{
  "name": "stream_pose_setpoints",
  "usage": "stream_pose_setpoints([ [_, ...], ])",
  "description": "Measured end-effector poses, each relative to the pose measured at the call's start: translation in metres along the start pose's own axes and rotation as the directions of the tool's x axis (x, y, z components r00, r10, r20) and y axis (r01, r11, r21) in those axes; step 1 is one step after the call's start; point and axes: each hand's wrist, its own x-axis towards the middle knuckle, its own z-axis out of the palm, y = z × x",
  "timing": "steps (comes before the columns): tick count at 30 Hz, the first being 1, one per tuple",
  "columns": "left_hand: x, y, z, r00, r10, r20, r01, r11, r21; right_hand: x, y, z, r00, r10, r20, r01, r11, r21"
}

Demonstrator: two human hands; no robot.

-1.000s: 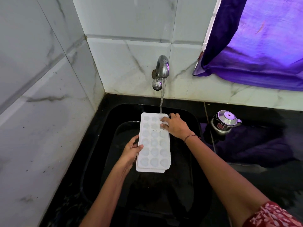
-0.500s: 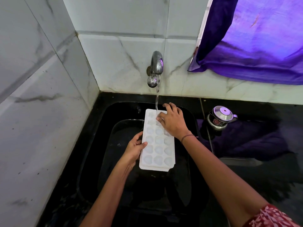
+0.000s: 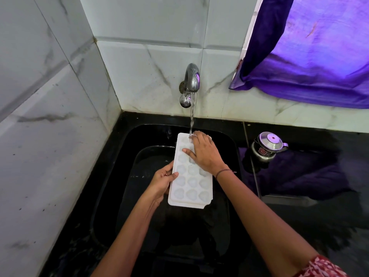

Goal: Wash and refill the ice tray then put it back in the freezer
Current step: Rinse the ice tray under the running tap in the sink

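A white ice tray [image 3: 191, 182] with rows of round cells is held over the black sink [image 3: 123, 176], its far end under the running tap [image 3: 191, 78]. My left hand [image 3: 162, 181] grips the tray's left edge, thumb on top. My right hand [image 3: 203, 152] lies flat on the tray's far cells, fingers spread, with the water stream landing at its fingertips. The far right cells are hidden under that hand.
White marble-look tiles close in at the left and back. A small steel pot with a lid [image 3: 268, 145] stands on the black counter to the right, on a dark purple cloth [image 3: 295, 176]. A purple curtain [image 3: 311, 47] hangs at the upper right.
My right hand has slid further over the tray's far end, its fingers now in the stream. The left hand keeps its grip on the left edge; the tray has shifted slightly.
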Motion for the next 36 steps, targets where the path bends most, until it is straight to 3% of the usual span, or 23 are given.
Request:
stream_pose_setpoints([
  [6, 0.001, -0.004, 0.007, 0.999, -0.017, 0.046, 0.016, 0.999, 0.033, 0.004, -0.004, 0.001, 0.999, 0.007, -0.052, -0.007, 1.0, -0.002],
  [11, 0.003, -0.002, 0.009, 0.998, -0.032, 0.061, 0.029, 0.999, 0.042, 0.001, 0.0, 0.001, 1.0, 0.026, 0.008, -0.026, 0.997, 0.066],
  [14, 0.003, -0.001, 0.008, 0.999, -0.031, 0.041, 0.03, 0.999, 0.026, -0.004, -0.005, 0.0, 0.992, -0.095, 0.084, 0.08, 0.983, 0.164],
  [17, 0.003, 0.0, 0.005, 1.0, -0.022, 0.01, 0.023, 1.0, -0.013, -0.012, -0.003, 0.003, 0.957, -0.224, 0.185, 0.213, 0.974, 0.079],
  [21, 0.001, 0.002, 0.009, 0.999, -0.035, 0.032, 0.034, 0.999, 0.013, -0.008, -0.002, 0.004, 0.983, 0.034, 0.182, -0.039, 0.999, 0.025],
  [26, 0.001, -0.01, 0.009, 0.999, -0.034, 0.027, 0.034, 0.999, -0.013, -0.003, -0.006, 0.002, 0.973, -0.085, 0.215, 0.08, 0.996, 0.029],
  [30, 0.003, -0.011, 0.008, 0.999, -0.016, 0.033, 0.016, 1.0, -0.019, -0.001, 0.003, 0.001, 0.983, 0.034, 0.178, -0.036, 0.999, 0.004],
  [36, 0.015, -0.006, 0.008, 0.999, 0.017, -0.036, -0.02, 0.995, -0.095, -0.019, -0.028, 0.017, 0.983, -0.154, 0.099, 0.155, 0.988, 0.005],
])
